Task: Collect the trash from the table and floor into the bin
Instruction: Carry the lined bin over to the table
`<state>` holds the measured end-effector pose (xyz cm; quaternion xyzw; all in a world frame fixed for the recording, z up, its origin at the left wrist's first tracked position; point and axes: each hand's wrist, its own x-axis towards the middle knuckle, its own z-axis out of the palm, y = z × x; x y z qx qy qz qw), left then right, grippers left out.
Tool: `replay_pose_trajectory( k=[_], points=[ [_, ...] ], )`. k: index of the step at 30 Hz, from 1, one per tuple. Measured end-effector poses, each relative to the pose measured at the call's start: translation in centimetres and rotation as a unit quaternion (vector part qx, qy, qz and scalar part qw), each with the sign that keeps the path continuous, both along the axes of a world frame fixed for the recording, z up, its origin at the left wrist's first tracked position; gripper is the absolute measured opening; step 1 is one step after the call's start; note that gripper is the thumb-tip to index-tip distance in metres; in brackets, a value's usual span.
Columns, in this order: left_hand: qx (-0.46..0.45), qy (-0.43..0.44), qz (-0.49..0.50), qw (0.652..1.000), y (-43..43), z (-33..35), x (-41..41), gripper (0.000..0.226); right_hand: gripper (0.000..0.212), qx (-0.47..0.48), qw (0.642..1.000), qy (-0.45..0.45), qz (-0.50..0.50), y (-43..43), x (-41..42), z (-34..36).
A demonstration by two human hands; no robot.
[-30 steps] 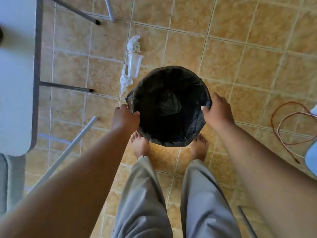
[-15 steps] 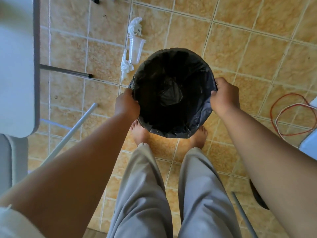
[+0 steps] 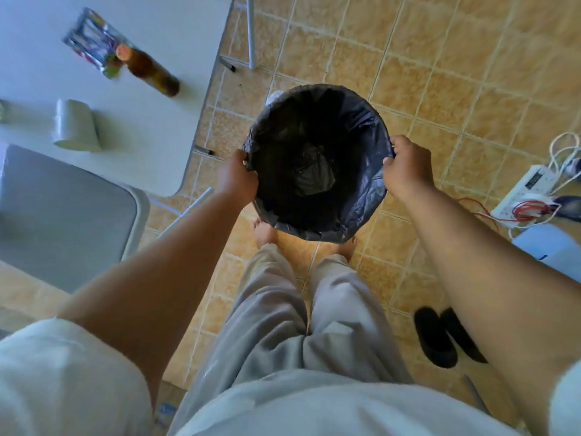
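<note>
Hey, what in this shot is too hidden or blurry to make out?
Head view:
- White scrap on the floor: mostly hidden behind the black-lined round bin.
- Bin's bottom: too dark to tell its contents.
- Shiny foil wrapper on the white table: print blurred.

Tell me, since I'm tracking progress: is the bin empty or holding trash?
Looks empty: inside the bin only the black liner shows, bunched at the bottom.

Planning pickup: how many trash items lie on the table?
3: wrapper at the far end, brown bottle beside it, tipped cup nearer. A blurred shape at the left edge may be another.
</note>
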<state>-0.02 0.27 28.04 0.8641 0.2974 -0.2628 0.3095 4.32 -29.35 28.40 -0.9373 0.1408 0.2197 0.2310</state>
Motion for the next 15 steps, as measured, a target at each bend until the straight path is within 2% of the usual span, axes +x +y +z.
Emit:
replay_pose_trajectory(
  k=[8, 15],
  points=[
    [0.013, -0.099, 0.013, 0.995, 2.8, 15.4, -2.3, 0.041, 0.042, 0.036, 0.995, -0.085, 0.048, 0.8, 0.0, 16.1],
    [0.016, -0.138, 0.013, 0.99, 3.4, 22.2, -4.0, 0.039, 0.042, 0.028, 0.982, -0.157, 0.102, 1.2, -2.2, 23.3]
  ],
)
